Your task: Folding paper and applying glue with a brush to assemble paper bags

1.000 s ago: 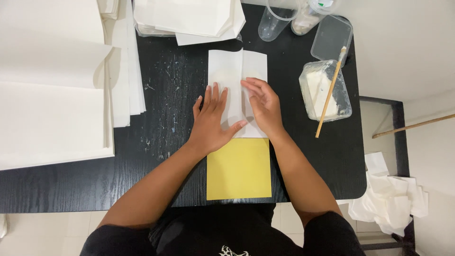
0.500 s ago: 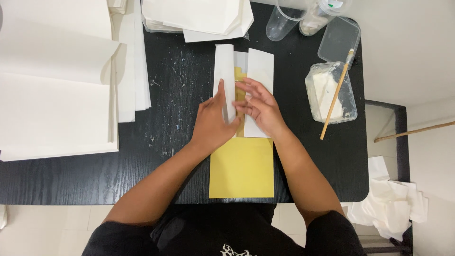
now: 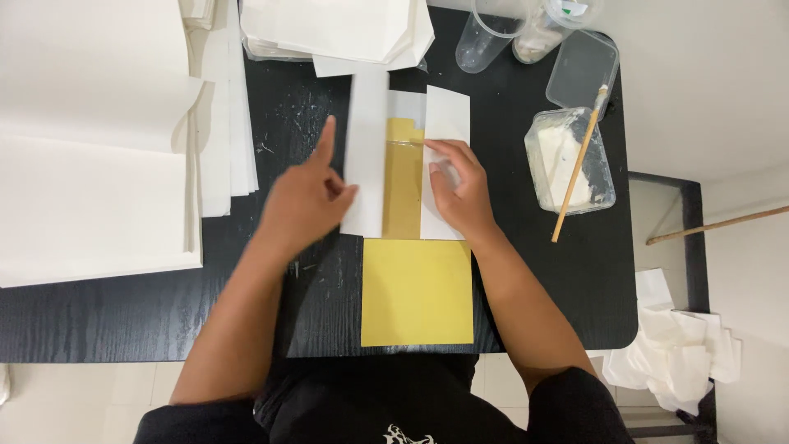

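We looked down on a black bench (image 3: 123, 321) where a yellow sheet (image 3: 417, 292) lay in front of the person, its far part covered by a white paper (image 3: 366, 156) folded in from both sides, so that a yellow strip showed between the two flaps. The right hand (image 3: 459, 193) lay flat on the right flap, its grip spread and pressing the paper down rather than pinching anything. The left hand (image 3: 306, 201) was blurred beside the left flap, forefinger pointing away from the person; its grip was loosely curled and we could not tell whether it touched the paper.

To the right stood a clear rectangular tub (image 3: 569, 160) holding a white paste, with a wooden-handled brush (image 3: 579, 164) resting across it, bristles at the far rim. Its clear lid (image 3: 582, 70) lay just beyond. Two clear plastic cups (image 3: 486, 37) stood at the far edge, their contents too unclear to name. Stacks of white paper (image 3: 90, 164) filled the left side, and crumpled white paper (image 3: 678, 349) lay off the bench at lower right.
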